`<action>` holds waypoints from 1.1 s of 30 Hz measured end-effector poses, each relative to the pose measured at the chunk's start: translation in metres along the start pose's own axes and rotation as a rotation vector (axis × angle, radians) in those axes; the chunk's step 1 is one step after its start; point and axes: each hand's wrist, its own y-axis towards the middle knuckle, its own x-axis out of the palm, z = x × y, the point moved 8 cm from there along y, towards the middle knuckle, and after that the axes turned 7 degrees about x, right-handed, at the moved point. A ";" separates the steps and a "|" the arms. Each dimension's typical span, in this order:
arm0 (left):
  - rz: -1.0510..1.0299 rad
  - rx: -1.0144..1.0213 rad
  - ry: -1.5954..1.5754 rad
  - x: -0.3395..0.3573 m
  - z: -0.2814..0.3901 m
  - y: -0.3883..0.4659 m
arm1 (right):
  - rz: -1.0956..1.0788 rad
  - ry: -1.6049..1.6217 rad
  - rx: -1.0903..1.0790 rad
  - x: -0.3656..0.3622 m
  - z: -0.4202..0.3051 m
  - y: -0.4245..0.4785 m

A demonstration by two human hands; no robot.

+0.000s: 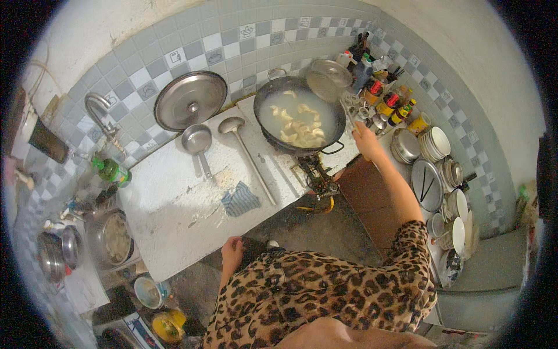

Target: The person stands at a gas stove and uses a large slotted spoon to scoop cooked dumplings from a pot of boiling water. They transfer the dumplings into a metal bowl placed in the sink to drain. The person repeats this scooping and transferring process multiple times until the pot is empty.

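My right hand (pixel 365 140) grips the handle of a perforated metal skimmer (pixel 329 80). The skimmer's round head is over the right rear rim of a large dark wok (pixel 266 126). Pale dumplings (pixel 305 128) float in cloudy water inside the wok, most of them bunched toward its front. Beneath the wok is a gas burner (pixel 320 174). My left hand (pixel 232 251) hangs by the counter's front edge with its fingers curled in, and nothing shows in it.
A long-handled ladle (pixel 248 155), a small saucepan (pixel 197 138) and a blue cloth (pixel 240 200) lie on the white counter (pixel 161 235). A large lid (pixel 192 101) leans on the tiles. Sauce bottles (pixel 388 102) and stacked plates (pixel 436 141) line the right side.
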 end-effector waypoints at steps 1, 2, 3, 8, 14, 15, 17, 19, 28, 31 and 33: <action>-0.003 0.019 0.044 0.001 0.007 0.000 | -0.023 -0.003 0.015 0.008 0.006 0.010; -0.005 0.039 0.088 0.002 0.014 0.001 | -0.045 -0.011 0.002 0.014 0.011 0.019; 0.004 0.038 0.138 0.001 0.027 -0.001 | -0.068 -0.016 -0.015 0.023 0.016 0.029; 0.096 0.059 0.258 -0.010 0.013 -0.009 | -0.280 0.087 -0.040 0.050 0.013 0.076; 0.117 -0.098 0.208 -0.011 0.016 -0.021 | -0.697 0.358 0.153 0.050 0.029 0.093; 0.104 -0.131 0.205 -0.009 0.018 -0.021 | -0.752 0.456 0.198 0.051 0.031 0.092; 0.073 -0.194 0.199 -0.006 0.022 -0.019 | -0.800 0.640 0.379 0.064 0.047 0.090; 0.113 -0.159 0.183 -0.009 0.018 -0.022 | -0.908 0.885 0.496 0.078 0.043 0.082; 0.067 -0.104 0.158 -0.003 0.034 -0.012 | -1.310 1.539 1.064 0.125 0.022 0.025; 0.063 -0.093 0.162 -0.002 0.038 -0.008 | -1.323 1.720 1.178 0.127 0.022 0.014; 0.076 -0.089 0.152 -0.003 0.036 -0.007 | -1.343 1.758 1.197 0.124 0.019 0.008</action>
